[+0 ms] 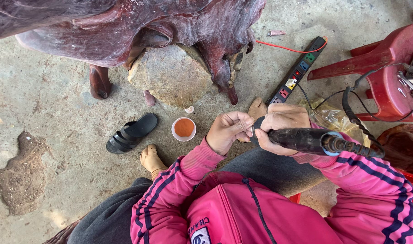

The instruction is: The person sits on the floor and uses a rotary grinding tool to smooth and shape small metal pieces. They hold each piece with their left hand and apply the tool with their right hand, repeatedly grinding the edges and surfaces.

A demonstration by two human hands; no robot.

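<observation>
Right hand (281, 123): grip closed around the front of a black, cylindrical handheld rotary tool (301, 139). Tool body lies roughly level, nose pointing toward the left hand, thick black cable (355, 118) leaving its rear end and looping up toward the red plastic chair (387, 68).

Left hand (228, 130): fingers curled in, fingertips pinched at the tool's nose. Whether they hold a small bit or only the collet cannot be told; the part is hidden between the two hands.

Step in hand, as judged: work on the tool's tip (fitting or tightening), not carving. The tool sits over the lap, well apart from the dark reddish carved wood piece (125, 27) resting on a pale rough stone (170, 74). The next move would call for a steady right-hand hold while the left fingers turn or seat the tip.

Pose: both forearms in pink sleeves with dark stripes, bent inward, hands meeting in front of the knees. Person seated low.

Surroundings: small white cup of orange-brown powder (184, 129) on the concrete floor (44, 99), just left of the left hand; black sandal (132, 132) beyond it; black power strip with coloured sockets (299, 70) above the right hand.
</observation>
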